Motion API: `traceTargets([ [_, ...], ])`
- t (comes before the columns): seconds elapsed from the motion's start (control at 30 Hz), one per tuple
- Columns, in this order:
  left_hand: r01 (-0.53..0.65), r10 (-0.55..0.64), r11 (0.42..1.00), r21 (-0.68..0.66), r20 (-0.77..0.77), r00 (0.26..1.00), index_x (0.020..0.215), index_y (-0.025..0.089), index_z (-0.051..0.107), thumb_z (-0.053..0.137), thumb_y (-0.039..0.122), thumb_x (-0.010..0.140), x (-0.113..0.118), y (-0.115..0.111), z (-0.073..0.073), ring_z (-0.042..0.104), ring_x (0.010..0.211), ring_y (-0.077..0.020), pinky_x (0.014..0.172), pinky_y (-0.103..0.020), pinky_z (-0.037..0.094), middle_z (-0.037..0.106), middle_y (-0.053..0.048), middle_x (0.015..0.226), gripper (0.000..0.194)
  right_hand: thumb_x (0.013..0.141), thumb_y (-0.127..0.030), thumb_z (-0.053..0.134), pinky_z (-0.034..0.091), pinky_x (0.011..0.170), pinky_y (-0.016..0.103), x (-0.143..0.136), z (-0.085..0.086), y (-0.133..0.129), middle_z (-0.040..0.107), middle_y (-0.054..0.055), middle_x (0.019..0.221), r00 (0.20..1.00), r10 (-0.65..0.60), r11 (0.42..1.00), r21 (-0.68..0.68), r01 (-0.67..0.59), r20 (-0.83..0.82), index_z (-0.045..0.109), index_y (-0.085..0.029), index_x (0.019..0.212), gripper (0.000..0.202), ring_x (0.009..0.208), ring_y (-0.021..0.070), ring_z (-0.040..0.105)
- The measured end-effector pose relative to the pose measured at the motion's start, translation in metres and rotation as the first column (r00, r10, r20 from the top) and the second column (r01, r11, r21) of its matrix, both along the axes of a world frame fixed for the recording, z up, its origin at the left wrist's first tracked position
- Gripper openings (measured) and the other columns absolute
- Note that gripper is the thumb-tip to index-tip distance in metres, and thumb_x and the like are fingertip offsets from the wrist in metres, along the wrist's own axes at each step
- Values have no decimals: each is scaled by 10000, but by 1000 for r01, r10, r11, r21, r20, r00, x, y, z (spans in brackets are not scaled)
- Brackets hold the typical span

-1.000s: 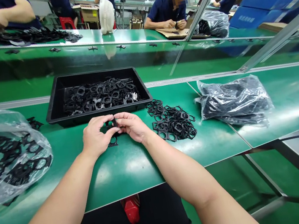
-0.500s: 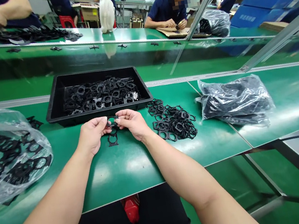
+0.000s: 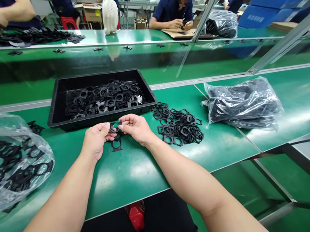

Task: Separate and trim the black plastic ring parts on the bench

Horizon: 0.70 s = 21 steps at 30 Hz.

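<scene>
Between my two hands is a black plastic ring part (image 3: 116,127). My left hand (image 3: 96,139) pinches its left side, and my right hand (image 3: 136,128) pinches its right side. Just below them, a second black ring part with a squared edge (image 3: 116,145) lies on the green table (image 3: 124,177). Beyond my fingers stands a black tray (image 3: 103,119) holding many similar parts. To the right of my right hand is a loose pile of black ring parts (image 3: 179,123).
An open clear bag (image 3: 15,156) of black parts lies at the left. A sealed clear bag (image 3: 243,104) of dark parts rests at the right. Behind the tray runs a green conveyor belt (image 3: 80,65) with small black pieces. Co-workers sit beyond it, one handling something (image 3: 182,25).
Both hands stay in nearly the same place, still pinching the ring part, which is turned slightly. The whole view has shifted a little.
</scene>
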<state>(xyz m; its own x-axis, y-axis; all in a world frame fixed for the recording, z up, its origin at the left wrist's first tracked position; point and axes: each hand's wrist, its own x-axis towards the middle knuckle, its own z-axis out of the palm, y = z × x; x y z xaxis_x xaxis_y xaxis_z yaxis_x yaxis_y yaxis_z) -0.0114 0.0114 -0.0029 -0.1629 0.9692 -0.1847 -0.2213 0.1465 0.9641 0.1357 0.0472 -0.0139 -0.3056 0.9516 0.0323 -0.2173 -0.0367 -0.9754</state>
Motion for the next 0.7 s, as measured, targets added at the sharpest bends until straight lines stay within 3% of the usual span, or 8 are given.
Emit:
traceTargets([
  [0.13,37,-38,999,27,56,998,698,123,636,743,372,614,0,1,-1,577,586,-107,539,-219,469,631,-21,647,283,578,-277,753,437,528,205,-1,2,-1,584,-37,639,1000,15,1000,-10,-15,-10,607,-156,820,307,550,64,514],
  [0.33,-34,24,998,54,174,984,773,127,647,769,327,607,4,1,-1,595,649,-107,631,-246,491,654,-17,714,287,586,-264,750,443,514,195,-2,4,-1,580,-36,653,999,7,1000,-9,-7,-38,602,-156,828,303,553,63,519],
  [0.5,-118,105,992,46,223,969,822,128,649,794,229,567,3,3,0,592,632,-89,596,-214,471,649,7,699,310,588,-273,751,444,516,196,-2,3,-1,574,-39,645,1000,8,1000,-11,-8,-25,599,-157,830,308,556,65,523],
  [0.7,10,-5,1000,-19,240,971,850,137,641,752,292,656,1,2,0,633,691,-119,688,-269,508,676,-19,742,272,583,-278,752,445,513,195,-1,3,-1,576,-42,646,1000,-14,1000,-20,13,-23,595,-163,832,316,543,60,515],
])
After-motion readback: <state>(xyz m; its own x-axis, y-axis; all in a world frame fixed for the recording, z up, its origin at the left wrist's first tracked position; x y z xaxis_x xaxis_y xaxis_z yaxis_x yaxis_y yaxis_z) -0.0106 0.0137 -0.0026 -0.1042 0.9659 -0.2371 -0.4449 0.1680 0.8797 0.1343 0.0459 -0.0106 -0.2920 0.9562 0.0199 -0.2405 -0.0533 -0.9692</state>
